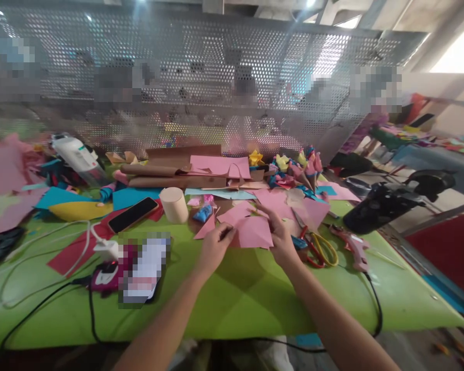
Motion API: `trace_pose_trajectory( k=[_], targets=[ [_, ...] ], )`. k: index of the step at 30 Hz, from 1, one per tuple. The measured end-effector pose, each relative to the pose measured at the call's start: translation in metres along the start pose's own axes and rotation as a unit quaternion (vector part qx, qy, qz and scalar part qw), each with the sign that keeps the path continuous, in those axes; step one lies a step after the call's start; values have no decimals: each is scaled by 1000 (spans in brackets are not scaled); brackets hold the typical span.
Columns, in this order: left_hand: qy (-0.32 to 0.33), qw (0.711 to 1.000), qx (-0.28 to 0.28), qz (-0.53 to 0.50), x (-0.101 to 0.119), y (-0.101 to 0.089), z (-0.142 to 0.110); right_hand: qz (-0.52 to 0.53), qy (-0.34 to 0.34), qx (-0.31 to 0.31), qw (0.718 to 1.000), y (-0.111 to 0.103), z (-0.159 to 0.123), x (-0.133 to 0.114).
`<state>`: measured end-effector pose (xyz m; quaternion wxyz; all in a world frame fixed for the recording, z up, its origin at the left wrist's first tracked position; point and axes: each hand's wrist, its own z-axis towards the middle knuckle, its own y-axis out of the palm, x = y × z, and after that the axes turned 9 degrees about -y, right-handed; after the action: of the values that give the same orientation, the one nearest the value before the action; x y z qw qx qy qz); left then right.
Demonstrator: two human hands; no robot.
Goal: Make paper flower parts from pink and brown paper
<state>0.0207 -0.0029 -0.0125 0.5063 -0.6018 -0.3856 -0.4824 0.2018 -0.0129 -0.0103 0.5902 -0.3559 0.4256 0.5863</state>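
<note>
A pink sheet of paper [255,232] is held up over the green table, between my two hands. At its left edge, my left hand [218,239] is closed on it, fingers curled in. My right hand [280,234] grips the right edge, thumb and fingers on either side. More pink paper [237,212] lies just behind, partly overlapped by the held sheet. Close to my right hand are scissors with red handles [311,252] and scissors with yellow handles [328,247]. Small blue wrapped pieces [203,213] sit beyond my left hand.
A glue gun [355,247] lies at right, its cord running off the table's front edge. A cream cylinder [173,205], a dark phone [133,215], a lit phone [147,268] and a power strip [106,275] with cables are left. Folded paper flowers [294,167] stand behind. A perforated metal panel [201,77] closes the back.
</note>
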Motion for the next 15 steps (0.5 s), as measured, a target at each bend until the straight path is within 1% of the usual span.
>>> trace_pose_trajectory(
  k=[2, 4, 6, 9, 11, 13, 15],
  targets=[
    [8, 999, 14, 38, 0, 1, -1, -84, -61, 23, 994, -1, 0, 0],
    [6, 999, 18, 46, -2, 2, -1, -167, -115, 45, 978, -3, 0, 0],
    [3, 1000, 12, 27, -6, 4, 1, -242, -155, 62, 956, -4, 0, -1],
    [-4, 1000, 9, 9, -10, 7, 3, -333, -217, 82, 914, -5, -1, -3],
    [-5, 1000, 12, 19, -11, 8, 3, -364, -250, 70, 895, -4, -2, -3],
    [-2, 999, 13, 31, -9, 8, 2, -375, -264, 39, 888, -2, -3, -3],
    [-3, 999, 2, 33, -4, 8, 1, -380, -262, 8, 887, -2, -5, -3]
  ],
)
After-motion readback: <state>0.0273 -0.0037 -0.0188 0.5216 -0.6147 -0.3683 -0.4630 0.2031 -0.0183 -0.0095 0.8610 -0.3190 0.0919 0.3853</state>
